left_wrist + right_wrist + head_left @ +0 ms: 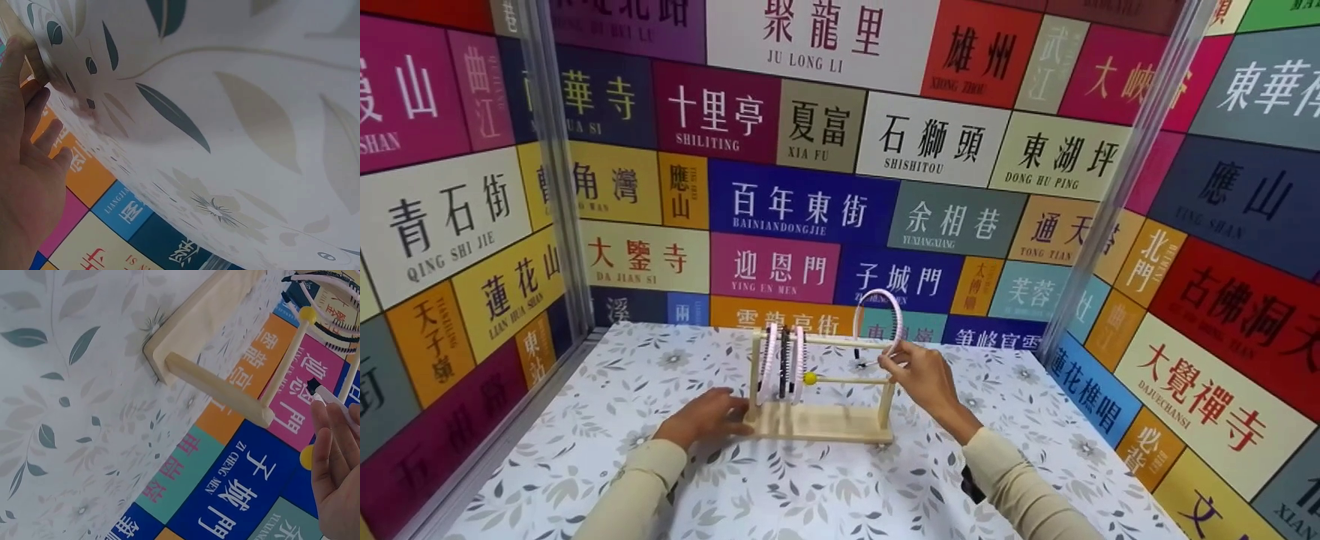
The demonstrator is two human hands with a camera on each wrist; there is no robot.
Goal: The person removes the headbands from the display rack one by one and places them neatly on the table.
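A wooden headband stand [821, 424] rests on the table, with two horizontal rods between its end posts. Pink and black headbands [784, 364] hang together at the left of the upper rod. My right hand [919, 375] pinches a pale pink headband [898, 319] by one end, its loop upright near the right end of the upper rod. In the right wrist view, the headband's dark tip [313, 386] pokes out past the fingers. My left hand [701, 420] holds the stand's left end, thumb and forefinger at the wood [35, 56] in the left wrist view.
A white cloth with a leaf pattern [682, 495] covers the table. Yellow balls [810, 379] cap rod ends. Behind stand walls of colourful name panels [802, 202], with clear upright edge strips [562, 172] at the corners.
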